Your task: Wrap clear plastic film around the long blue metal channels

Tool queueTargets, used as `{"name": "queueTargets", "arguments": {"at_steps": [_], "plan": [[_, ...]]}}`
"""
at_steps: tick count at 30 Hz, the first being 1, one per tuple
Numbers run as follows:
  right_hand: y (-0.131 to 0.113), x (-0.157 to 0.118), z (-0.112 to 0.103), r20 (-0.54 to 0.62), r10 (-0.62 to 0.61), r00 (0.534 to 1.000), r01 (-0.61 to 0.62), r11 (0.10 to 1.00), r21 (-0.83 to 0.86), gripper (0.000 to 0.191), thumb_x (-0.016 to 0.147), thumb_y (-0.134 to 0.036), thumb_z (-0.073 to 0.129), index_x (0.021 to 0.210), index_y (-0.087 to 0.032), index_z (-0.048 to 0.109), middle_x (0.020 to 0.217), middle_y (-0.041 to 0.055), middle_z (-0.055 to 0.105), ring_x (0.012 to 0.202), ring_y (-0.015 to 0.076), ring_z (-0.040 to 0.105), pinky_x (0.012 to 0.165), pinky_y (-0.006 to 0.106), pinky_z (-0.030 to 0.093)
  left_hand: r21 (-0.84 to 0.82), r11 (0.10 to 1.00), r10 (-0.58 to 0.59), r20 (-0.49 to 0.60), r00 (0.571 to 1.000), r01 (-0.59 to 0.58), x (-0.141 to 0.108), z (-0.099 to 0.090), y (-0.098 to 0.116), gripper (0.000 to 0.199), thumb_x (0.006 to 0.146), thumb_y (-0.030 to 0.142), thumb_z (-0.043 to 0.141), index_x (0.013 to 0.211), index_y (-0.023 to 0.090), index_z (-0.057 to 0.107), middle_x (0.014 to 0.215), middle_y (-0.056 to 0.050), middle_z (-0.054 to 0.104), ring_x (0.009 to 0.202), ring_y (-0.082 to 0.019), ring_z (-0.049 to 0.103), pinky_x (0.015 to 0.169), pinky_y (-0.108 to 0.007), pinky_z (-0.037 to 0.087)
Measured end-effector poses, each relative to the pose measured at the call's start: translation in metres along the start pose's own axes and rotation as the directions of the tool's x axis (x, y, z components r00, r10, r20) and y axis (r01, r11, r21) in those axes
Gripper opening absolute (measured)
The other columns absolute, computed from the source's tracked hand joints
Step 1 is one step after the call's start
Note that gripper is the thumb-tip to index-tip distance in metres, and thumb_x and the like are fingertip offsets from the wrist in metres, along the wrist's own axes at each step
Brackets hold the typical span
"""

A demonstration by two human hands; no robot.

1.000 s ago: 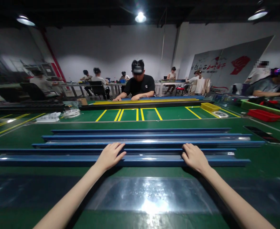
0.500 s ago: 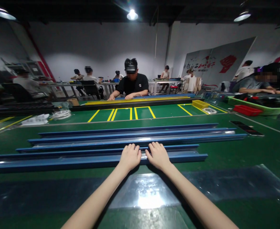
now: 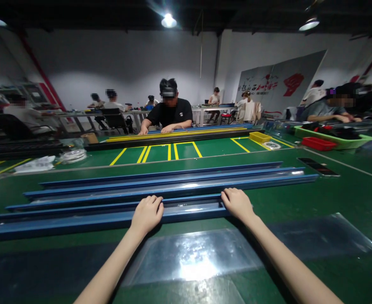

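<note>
The nearest blue channel profile [image 3: 78, 221] lies lengthwise across the green table. My left hand [image 3: 147, 213] rests over its middle part, fingers bent over the far edge. Near its right end my right hand [image 3: 237, 202] is curled over it in the same way, covering that end. Both hands are wrapped round the profile, with a stretch of it bare between them. Just beyond lie more blue profiles [image 3: 173, 185], side by side. A clear plastic film [image 3: 198, 257] lies flat on my side of the profile, under my forearms.
A phone [image 3: 319, 166] lies at the right. Farther back are a yellow tray [image 3: 259, 137], a red tray [image 3: 319, 143], a green bin [image 3: 352, 143] and a roll [image 3: 73, 156]. Across the table a person [image 3: 169, 109] in black works at long yellow and black profiles [image 3: 179, 137].
My hands have moved apart along the near profile, the left one to the left and the right one to the right end. The whole view has shifted slightly.
</note>
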State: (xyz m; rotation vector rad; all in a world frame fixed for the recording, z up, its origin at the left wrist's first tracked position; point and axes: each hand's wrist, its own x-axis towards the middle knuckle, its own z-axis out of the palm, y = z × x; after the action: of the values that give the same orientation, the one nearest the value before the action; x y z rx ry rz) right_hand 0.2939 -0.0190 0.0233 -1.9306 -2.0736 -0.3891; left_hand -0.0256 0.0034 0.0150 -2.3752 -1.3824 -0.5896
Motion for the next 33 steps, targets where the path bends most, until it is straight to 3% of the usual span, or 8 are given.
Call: {"name": "queueTargets", "arguments": {"at_steps": [11, 33], "plan": [[-0.0043, -0.0024, -0.0013, 0.010, 0.048, 0.999, -0.048, 0.999, -0.016, 0.036, 0.088, -0.028, 0.028, 0.071, -0.020, 0.059, 0.074, 0.0049, 0.064, 0.070, 0.0164, 0.057, 0.065, 0.027, 0.033, -0.001, 1.000, 0.013, -0.062, 0.998, -0.013, -0.0038, 0.0015, 0.0048, 0.035, 0.085, 0.022, 0.030, 0.096, 0.014, 0.063, 0.092, -0.009, 0.065, 0.085, -0.020, 0.058, 0.080, -0.035, 0.045], [0.0008, -0.0019, -0.0022, 0.051, -0.019, 0.999, 0.018, 1.000, 0.024, 0.034, 0.088, -0.027, 0.029, 0.076, -0.019, 0.060, 0.076, 0.0039, 0.065, 0.073, 0.0151, 0.056, 0.065, 0.025, 0.031, 0.060, 0.997, 0.045, -0.124, 0.991, -0.037, -0.0048, 0.0072, 0.0018, 0.039, 0.087, 0.024, 0.028, 0.096, 0.012, 0.064, 0.092, -0.008, 0.067, 0.085, -0.020, 0.060, 0.079, -0.033, 0.045]]}}
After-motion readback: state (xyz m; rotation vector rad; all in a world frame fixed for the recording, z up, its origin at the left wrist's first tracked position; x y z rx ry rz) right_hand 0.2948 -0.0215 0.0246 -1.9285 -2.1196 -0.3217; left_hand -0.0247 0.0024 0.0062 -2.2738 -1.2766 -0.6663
